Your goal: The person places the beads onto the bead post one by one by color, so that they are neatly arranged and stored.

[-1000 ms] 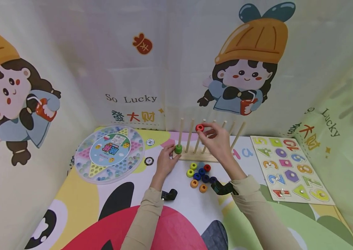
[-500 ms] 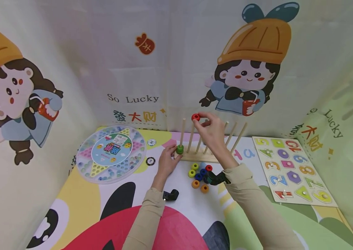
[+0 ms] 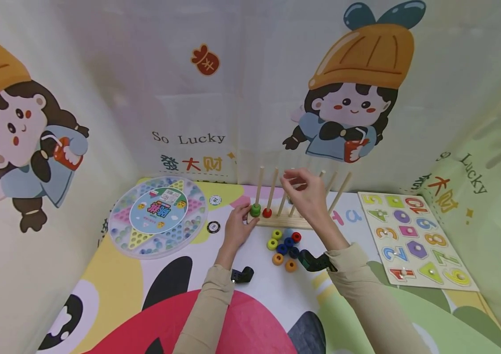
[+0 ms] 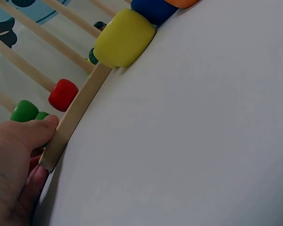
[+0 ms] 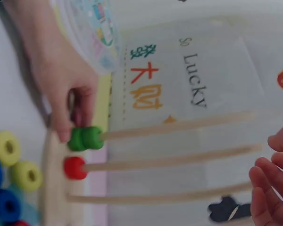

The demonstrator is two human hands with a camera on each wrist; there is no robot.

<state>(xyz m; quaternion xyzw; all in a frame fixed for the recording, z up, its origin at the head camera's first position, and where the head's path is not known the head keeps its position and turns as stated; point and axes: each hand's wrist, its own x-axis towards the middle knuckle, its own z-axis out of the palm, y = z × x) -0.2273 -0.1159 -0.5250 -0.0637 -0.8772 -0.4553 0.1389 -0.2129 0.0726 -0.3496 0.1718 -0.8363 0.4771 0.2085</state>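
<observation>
Nearest the person on the desk (image 3: 268, 290) lay two orange beads (image 3: 291, 268), with the blue beads (image 3: 282, 250) just beyond them, then two yellow beads (image 3: 272, 245) and a loose red bead (image 3: 296, 237), all in front of the wooden peg rack (image 3: 290, 223). The rack's long axis ran left to right across the person's front — its left end gripped by the left hand (image 3: 237, 228). Two green beads (image 3: 255, 211) sat stacked on the leftmost peg, close by that thumb; a threaded red bead (image 3: 267, 213) sat at the foot of the next peg. The right hand (image 3: 309, 194) hung over the rack, right of both, thumb apart from bent fingers and nothing between them. This free hand had the loose beads below it and toward the body — back and down, not along the rack.
</observation>
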